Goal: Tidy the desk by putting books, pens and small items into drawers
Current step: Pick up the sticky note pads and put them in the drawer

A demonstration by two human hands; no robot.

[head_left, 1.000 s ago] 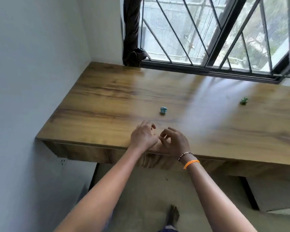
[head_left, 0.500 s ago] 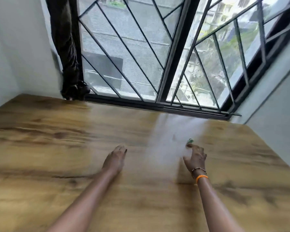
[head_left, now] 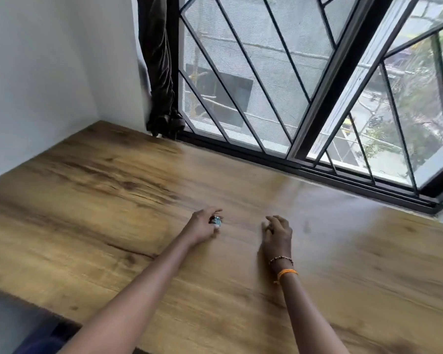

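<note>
Both hands lie on the desk (head_left: 113,200) before the window (head_left: 279,85), left hand (head_left: 202,226) left of right hand (head_left: 278,232)

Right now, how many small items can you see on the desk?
1: a small blue item at the fingertips of the left hand. The right hand is curled over the desk; it may hide another one.

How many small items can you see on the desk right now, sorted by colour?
Blue: 1, the small blue item pinched in the left hand.
Green: 0 visible; the right hand is curled on the desk, and I cannot tell whether it hides anything.
Total: 1
</note>
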